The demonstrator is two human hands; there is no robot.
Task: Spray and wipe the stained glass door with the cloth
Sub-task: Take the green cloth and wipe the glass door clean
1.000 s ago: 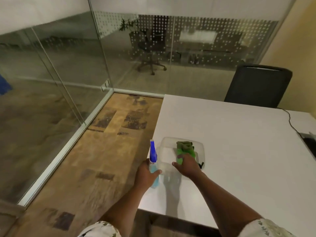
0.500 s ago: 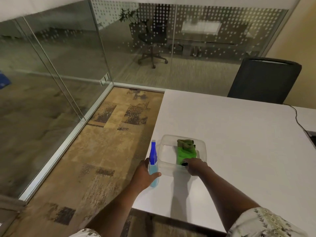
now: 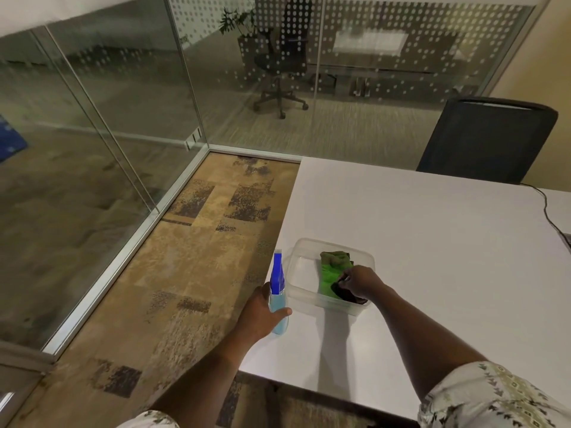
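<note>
head | clear tub (image 3: 301,248): green cloth (image 3: 332,274), right fingers (image 3: 347,278) pinching dark cloth (image 3: 343,293) | left hand (image 3: 262,313) grasping spray bottle (image 3: 278,291)

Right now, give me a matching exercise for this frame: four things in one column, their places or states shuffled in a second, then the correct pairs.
Things
1. spray bottle
2. green cloth
3. tub
4. black chair

Places or states
A. behind the table's far edge
B. lying inside the clear container
C. gripped by the left hand
D. on the table, with the right hand reaching into it

Pairs: 1-C, 2-B, 3-D, 4-A
</note>
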